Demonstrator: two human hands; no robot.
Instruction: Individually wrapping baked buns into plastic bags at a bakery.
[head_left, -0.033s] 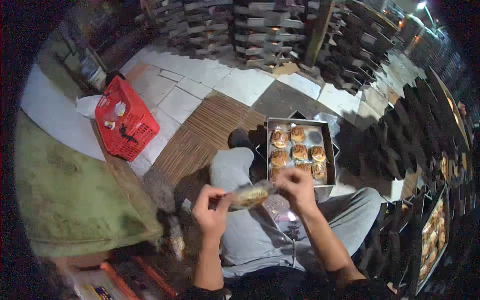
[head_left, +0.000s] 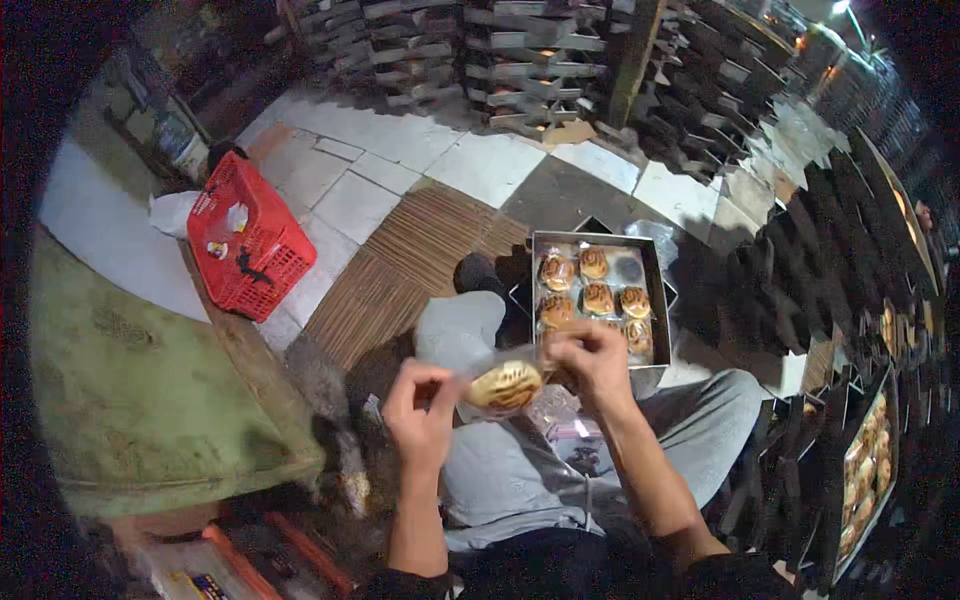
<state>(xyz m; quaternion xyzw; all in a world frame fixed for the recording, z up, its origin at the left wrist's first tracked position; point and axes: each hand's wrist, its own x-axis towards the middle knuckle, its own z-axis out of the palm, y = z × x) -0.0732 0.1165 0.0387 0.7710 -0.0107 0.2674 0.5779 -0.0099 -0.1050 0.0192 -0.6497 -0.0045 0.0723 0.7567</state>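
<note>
Between my two hands a brown-striped bun (head_left: 506, 387) hangs in a clear plastic bag, held above my lap. My left hand (head_left: 420, 408) pinches the bag's left end. My right hand (head_left: 592, 362) has its fingers closed on the bag's right end, near the tray's front edge. Just beyond, a square metal tray (head_left: 660, 300) holds several swirl-topped buns (head_left: 598, 299), some of them in shiny wrapping. My right hand hides part of the front row. On my lap lie clear plastic bags (head_left: 555, 412).
A red plastic basket (head_left: 262, 240) with a few small items stands at the left. Nearer, a green padded surface (head_left: 150, 390) fills the left side. Stacks of dark trays (head_left: 535, 65) rise at the back and right. Another bun-filled tray (head_left: 866, 480) leans at the right.
The bagged bun has turned, so more of its striped face shows. My hands have shifted only slightly. The tray and basket have stayed put.
</note>
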